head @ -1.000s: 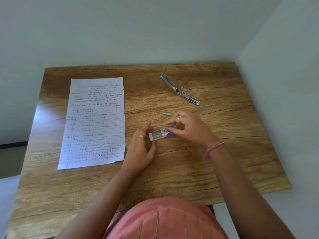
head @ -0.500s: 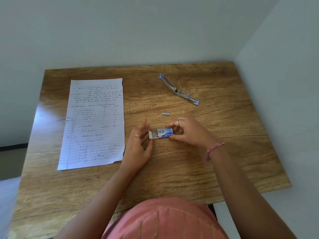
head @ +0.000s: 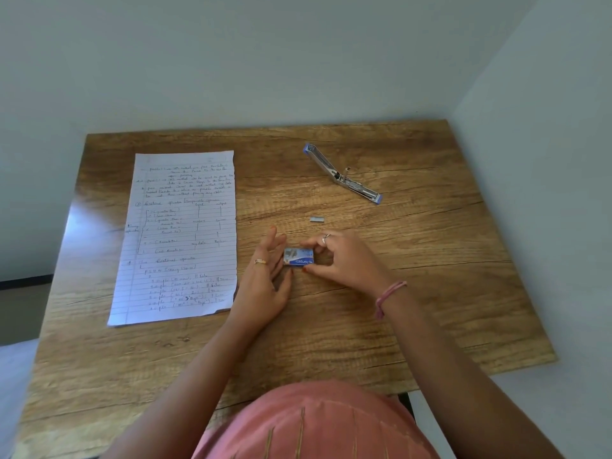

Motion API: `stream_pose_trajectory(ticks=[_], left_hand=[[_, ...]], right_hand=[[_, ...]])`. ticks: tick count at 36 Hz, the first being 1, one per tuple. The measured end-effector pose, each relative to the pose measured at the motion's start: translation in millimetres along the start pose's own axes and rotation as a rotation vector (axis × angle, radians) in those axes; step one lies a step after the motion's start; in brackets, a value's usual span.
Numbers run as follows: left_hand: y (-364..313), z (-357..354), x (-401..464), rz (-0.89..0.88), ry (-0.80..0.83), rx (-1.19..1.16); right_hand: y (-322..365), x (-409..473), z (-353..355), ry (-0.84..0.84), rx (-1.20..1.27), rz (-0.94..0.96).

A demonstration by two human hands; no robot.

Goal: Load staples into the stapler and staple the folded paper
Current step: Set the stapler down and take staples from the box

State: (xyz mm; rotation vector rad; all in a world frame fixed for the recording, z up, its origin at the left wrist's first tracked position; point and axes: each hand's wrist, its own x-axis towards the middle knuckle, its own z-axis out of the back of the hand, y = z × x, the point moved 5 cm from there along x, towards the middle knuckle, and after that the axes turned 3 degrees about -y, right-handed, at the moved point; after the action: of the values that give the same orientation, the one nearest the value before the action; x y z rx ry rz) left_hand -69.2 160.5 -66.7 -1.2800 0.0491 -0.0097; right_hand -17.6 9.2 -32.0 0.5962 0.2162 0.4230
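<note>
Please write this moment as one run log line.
staple box: closed, pinched by right hand | left hand: open, beside box | stapler: open, untouched | staple strip: on table

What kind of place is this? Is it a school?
Probably a plain study or homework corner, not clearly a school. A wooden table sits pushed against bare walls, with a handwritten lined page, an opened stapler and a small staple box.

You're at a study corner in a plain room — a wood-grain laminate desk point(head: 331, 326) pushed into bare pale walls point(head: 265, 61), a handwritten lined notebook sheet point(head: 185, 236) lying flat on it.
</note>
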Motion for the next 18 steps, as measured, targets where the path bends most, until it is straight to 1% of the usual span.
stream_pose_trajectory(ticks=[7,10,13,15,18], left_hand=[[-3.5,0.1,-2.0,-0.065,-0.073,0.065],[-4.3,1.6,-1.8,-0.09,-0.105,0.11],[-5.1,2.7,-1.9,-0.099,-0.124,0.152],[-5.7,3.1,-2.4,-0.098,-0.136,0.161],[-5.2,3.2,-2.8,-0.064,-0.146,0.113]], right_hand=[[-2.5,0.5,7.0,0.018,0.1,-0.031],[-8.5,6.9,21.9,-0.084,0.13,-0.047],[-15.5,17.5,31.2,-0.156,0.044,-0.069],[-18.3,25.6,32.0,-0.144,-0.04,-0.071],[-20.5,36.5,27.5,-0.085,-0.123,-0.069]])
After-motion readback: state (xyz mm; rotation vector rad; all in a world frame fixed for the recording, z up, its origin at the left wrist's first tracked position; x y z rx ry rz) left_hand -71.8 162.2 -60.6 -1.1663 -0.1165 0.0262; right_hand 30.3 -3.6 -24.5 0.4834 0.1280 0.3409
